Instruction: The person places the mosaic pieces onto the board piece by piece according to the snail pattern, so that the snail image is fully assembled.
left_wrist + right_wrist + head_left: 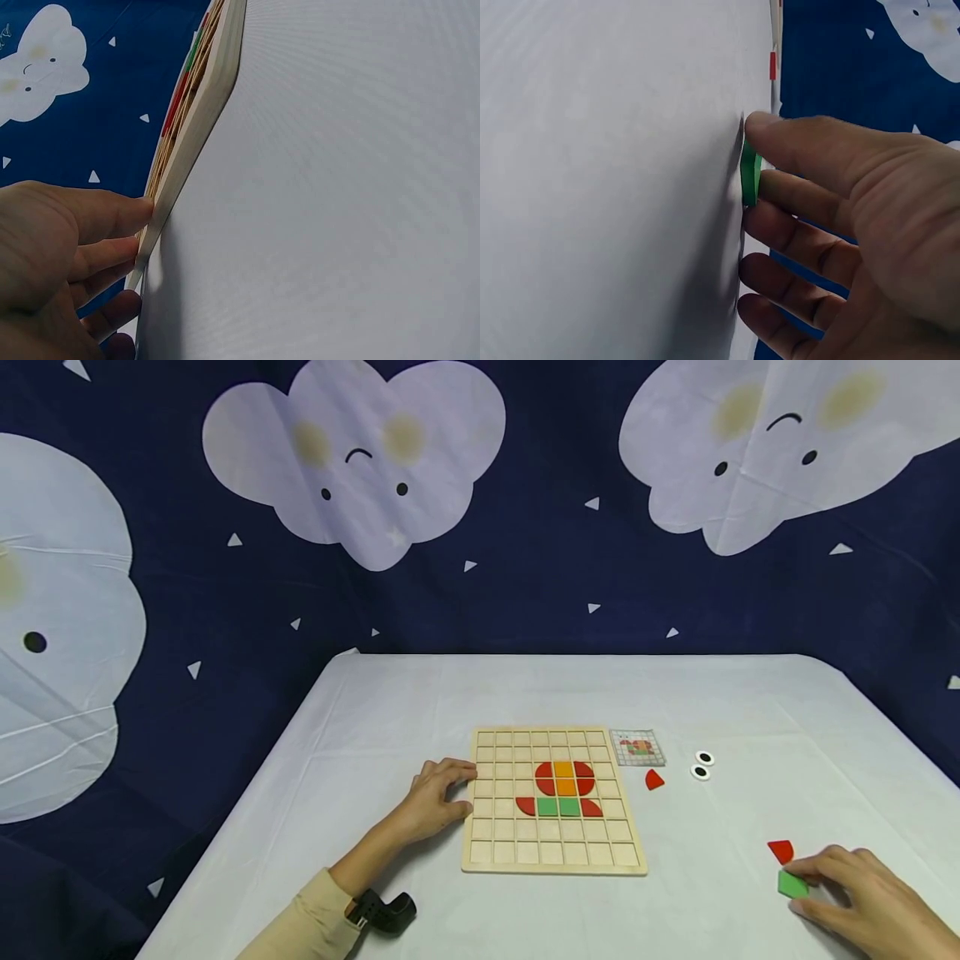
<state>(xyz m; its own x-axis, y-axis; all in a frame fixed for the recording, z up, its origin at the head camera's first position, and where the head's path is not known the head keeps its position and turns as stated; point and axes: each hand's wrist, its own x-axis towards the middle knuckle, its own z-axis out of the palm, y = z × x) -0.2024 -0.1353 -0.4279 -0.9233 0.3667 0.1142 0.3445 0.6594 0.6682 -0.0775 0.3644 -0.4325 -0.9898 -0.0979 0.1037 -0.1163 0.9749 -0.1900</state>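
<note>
A wooden grid board (pixel 487 856) lies on the white table, holding red, orange and green pieces in its middle cells. My left hand (pixel 431 802) rests its fingertips and thumb against the board's left edge; the left wrist view shows the fingers (pixel 112 214) touching the rim, fairly straight. At the right, my right hand (pixel 870 889) pinches a green piece (pixel 792 884) between thumb and fingers at the table surface. In the right wrist view the green piece (pixel 751 174) stands between thumb and fingers. A red piece (pixel 781 851) lies just beyond it.
A small pattern card (pixel 637 748) lies against the board's right side, with a red quarter piece (pixel 654 779) below it. Two round white pieces with black centres (pixel 704 757) lie further right. A dark blue cloth with clouds hangs behind the table.
</note>
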